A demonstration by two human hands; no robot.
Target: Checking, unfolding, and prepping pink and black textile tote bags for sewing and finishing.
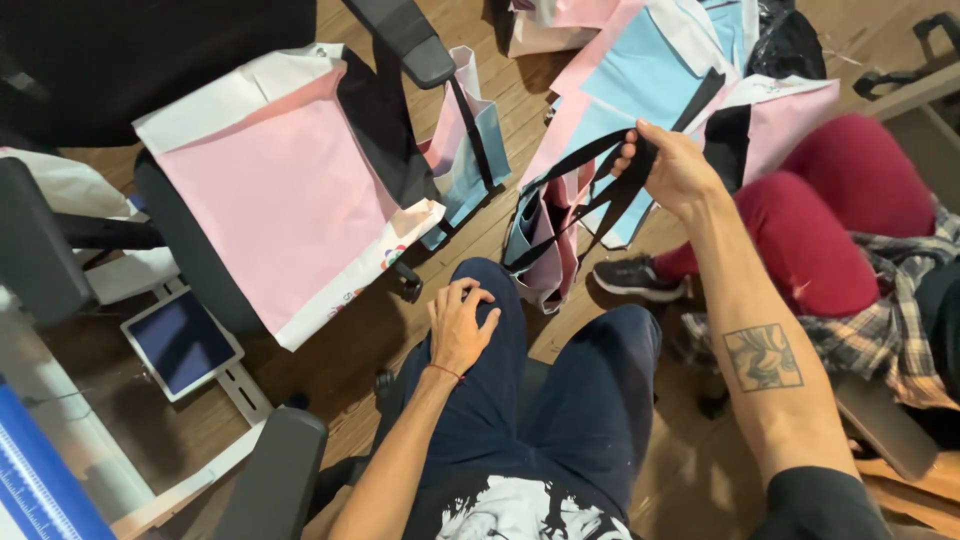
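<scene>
The right hand (672, 165) has its fingers curled tight around the long black fabric handles (585, 190) so the pink-and-blue fabric tote bag (545, 240) hangs from them, just beyond the navy-trousered knee (490, 290) where the left hand (460, 325) rests loose-fingered, empty.

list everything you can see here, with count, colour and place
tote bag: one, pink and blue with black straps, hanging from the right hand
pink sheets: a stack, pink and white, on the office chair at left
office chair: one, black, left
tablet: one, white frame with dark screen, lower left
bag pieces: several, blue and pink, floor at top
another person's legs: red trousers, right
left hand: resting on own knee
right hand: gripping the black straps
</scene>
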